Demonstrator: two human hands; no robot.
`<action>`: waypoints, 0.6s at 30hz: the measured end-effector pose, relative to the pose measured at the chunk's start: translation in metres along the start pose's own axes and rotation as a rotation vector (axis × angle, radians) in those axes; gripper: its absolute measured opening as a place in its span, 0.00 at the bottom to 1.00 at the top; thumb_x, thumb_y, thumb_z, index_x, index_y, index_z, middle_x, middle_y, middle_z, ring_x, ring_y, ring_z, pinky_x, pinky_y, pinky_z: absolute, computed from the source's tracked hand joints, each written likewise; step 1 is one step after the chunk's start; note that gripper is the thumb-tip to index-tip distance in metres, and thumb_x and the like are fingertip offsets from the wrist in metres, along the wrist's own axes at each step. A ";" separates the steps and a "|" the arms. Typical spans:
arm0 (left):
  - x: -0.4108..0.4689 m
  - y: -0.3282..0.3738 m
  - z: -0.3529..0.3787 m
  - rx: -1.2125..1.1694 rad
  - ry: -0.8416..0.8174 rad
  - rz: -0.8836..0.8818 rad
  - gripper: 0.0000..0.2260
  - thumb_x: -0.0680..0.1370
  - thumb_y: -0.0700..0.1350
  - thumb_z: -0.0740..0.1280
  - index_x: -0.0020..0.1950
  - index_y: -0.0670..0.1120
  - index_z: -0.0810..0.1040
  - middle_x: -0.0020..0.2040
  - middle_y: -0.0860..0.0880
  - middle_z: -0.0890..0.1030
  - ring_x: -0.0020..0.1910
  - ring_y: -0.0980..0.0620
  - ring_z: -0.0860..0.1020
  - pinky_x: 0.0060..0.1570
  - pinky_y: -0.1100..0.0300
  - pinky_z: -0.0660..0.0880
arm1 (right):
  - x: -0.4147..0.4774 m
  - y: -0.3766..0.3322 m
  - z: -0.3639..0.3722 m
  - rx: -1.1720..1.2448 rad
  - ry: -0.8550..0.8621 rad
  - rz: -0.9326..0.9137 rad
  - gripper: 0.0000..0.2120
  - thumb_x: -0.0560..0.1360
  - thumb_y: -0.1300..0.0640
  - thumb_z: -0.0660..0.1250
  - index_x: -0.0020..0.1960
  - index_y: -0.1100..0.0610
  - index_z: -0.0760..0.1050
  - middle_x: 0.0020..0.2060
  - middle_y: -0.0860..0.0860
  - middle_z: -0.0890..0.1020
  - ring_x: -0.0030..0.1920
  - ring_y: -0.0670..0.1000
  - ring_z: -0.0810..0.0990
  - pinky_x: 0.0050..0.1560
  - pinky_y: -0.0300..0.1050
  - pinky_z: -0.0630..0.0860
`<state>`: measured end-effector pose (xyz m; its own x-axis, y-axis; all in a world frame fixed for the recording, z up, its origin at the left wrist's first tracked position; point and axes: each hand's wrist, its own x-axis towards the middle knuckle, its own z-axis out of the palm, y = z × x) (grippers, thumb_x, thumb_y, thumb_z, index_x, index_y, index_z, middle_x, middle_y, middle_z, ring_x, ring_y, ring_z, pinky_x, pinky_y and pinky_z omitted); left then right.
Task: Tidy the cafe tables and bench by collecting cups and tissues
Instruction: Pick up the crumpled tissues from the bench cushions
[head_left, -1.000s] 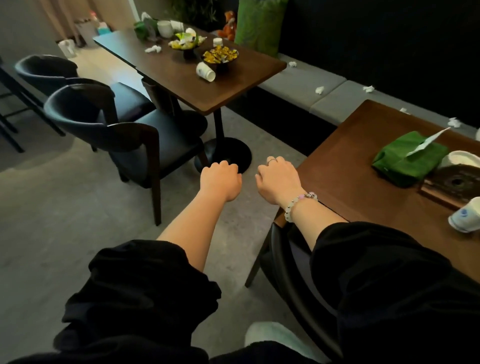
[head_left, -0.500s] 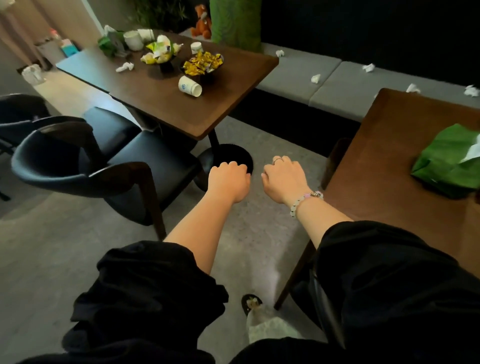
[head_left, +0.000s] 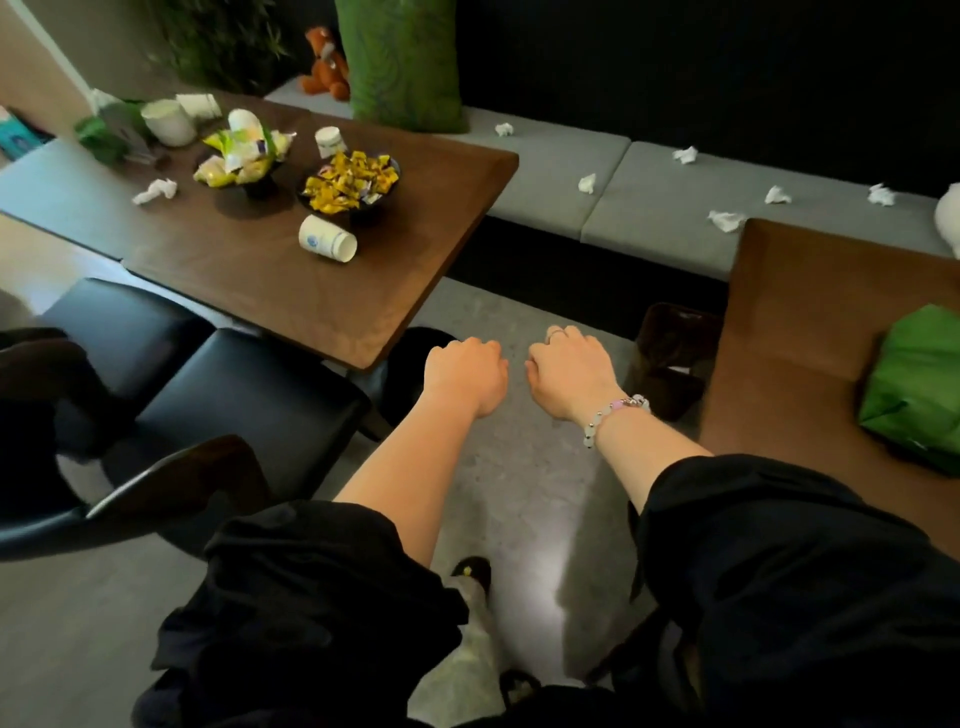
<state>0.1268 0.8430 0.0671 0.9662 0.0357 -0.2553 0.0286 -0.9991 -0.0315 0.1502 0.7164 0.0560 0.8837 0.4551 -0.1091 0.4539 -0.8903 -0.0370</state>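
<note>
Six crumpled white tissues (head_left: 689, 155) lie along the grey bench (head_left: 649, 208). One more tissue (head_left: 155, 190) sits near the left table's (head_left: 260, 275) far edge. A white paper cup (head_left: 327, 245) lies tipped over mid-table. The left hand (head_left: 466, 373) and right hand (head_left: 569, 375) are curled into fists, holding nothing.

Both fists, left hand (head_left: 465, 375) and right hand (head_left: 569, 375), hover above the floor (head_left: 519, 499).

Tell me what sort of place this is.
Most likely a cafe seating area: dark wooden tables, a long grey cushioned bench along the wall, and a tipped white paper cup beside snack bowls.
</note>
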 end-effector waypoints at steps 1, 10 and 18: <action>0.015 -0.005 -0.004 0.004 0.004 0.013 0.18 0.83 0.50 0.50 0.64 0.44 0.72 0.60 0.43 0.76 0.57 0.42 0.76 0.52 0.50 0.70 | 0.012 0.001 -0.002 -0.004 0.002 0.016 0.18 0.81 0.52 0.51 0.61 0.59 0.74 0.62 0.58 0.72 0.62 0.57 0.69 0.58 0.50 0.67; 0.161 -0.024 -0.044 -0.001 -0.025 0.205 0.18 0.83 0.50 0.50 0.64 0.44 0.72 0.60 0.44 0.76 0.59 0.43 0.75 0.54 0.50 0.71 | 0.120 0.039 -0.022 0.013 -0.012 0.205 0.17 0.80 0.54 0.52 0.59 0.60 0.75 0.59 0.58 0.73 0.58 0.57 0.70 0.54 0.49 0.68; 0.263 0.007 -0.059 0.033 -0.043 0.349 0.17 0.83 0.51 0.51 0.65 0.45 0.72 0.60 0.44 0.76 0.58 0.43 0.75 0.51 0.51 0.70 | 0.178 0.093 -0.026 0.030 -0.017 0.393 0.17 0.80 0.53 0.53 0.60 0.59 0.74 0.59 0.58 0.73 0.60 0.57 0.70 0.57 0.50 0.67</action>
<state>0.3964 0.8437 0.0572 0.9045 -0.3065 -0.2964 -0.3108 -0.9499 0.0338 0.3526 0.7152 0.0589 0.9873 0.0796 -0.1374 0.0779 -0.9968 -0.0179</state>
